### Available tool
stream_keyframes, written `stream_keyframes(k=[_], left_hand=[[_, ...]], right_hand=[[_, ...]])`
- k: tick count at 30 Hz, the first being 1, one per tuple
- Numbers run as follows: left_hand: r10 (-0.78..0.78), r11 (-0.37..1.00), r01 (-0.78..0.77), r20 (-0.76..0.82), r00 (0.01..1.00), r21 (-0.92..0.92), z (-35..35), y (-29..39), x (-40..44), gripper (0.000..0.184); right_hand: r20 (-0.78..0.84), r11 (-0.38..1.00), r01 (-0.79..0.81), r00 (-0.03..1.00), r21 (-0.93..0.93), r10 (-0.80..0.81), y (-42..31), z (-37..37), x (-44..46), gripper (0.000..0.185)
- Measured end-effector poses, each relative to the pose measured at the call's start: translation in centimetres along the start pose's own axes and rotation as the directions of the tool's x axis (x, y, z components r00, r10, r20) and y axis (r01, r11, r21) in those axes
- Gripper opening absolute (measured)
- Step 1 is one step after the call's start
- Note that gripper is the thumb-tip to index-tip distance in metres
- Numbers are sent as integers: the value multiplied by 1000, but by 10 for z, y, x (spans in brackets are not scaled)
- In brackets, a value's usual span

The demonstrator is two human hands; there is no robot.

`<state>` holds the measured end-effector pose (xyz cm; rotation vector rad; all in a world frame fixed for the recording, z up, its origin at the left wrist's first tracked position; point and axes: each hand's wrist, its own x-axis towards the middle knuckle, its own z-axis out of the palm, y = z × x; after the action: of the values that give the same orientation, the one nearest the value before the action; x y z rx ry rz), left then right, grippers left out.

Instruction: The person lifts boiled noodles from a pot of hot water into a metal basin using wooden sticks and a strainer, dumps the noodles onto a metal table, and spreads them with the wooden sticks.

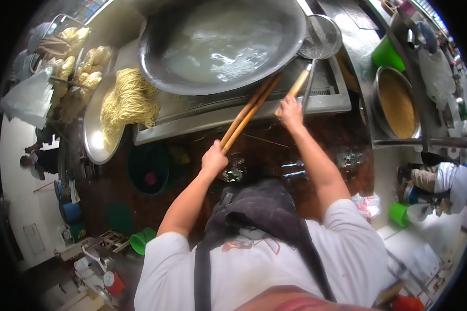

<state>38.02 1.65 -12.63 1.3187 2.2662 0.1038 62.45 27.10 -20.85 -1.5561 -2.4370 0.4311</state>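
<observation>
My left hand is closed around a pair of long wooden chopsticks. Their far ends reach the near rim of a large metal wok of cloudy, steaming water. My right hand grips the wooden handle of a mesh strainer, whose round head lies at the wok's right side. A thin metal rod runs beside that handle. Left of the wok, a heap of yellow noodles hangs partly over a metal bowl and onto the steel stove.
Bagged noodles stand at upper left. On the right are a metal pot of brown liquid and a green container. A dark green tub sits on the wet floor. Other people appear at both sides.
</observation>
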Motion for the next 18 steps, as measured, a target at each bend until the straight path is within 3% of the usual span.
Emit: stream_keyframes(k=[3, 8, 10, 12, 14, 15, 18], left_hand=[[-67, 997, 70, 126, 990, -18, -24, -71, -60, 37], [-134, 912, 263, 376, 917, -315, -81, -163, -180, 36], [-189, 831, 389, 456, 870, -397, -111, -186, -225, 35], [-198, 773, 446, 496, 845, -451, -133, -211, -255, 35], [-208, 740, 458, 481, 852, -493, -147, -246, -285, 35], [-193, 696, 470, 489, 851, -543, -148, -264, -296, 37], [-159, 591, 452, 453, 878, -669, -143, -320, -296, 41]], right_hand=[[-284, 989, 143, 951, 43, -125, -11, -3, -17, 30], [-258, 907, 315, 935, 278, -245, -78, -27, -72, 23], [-182, 835, 356, 934, 419, -307, -110, -23, -97, 15], [79, 779, 230, 938, 583, -336, -149, -25, -123, 17], [462, 830, 21, 823, 557, -330, -206, -46, -142, 20], [457, 829, 140, 779, 541, -429, -231, -43, -150, 22], [607, 826, 123, 620, 550, -497, -325, -23, -173, 26]])
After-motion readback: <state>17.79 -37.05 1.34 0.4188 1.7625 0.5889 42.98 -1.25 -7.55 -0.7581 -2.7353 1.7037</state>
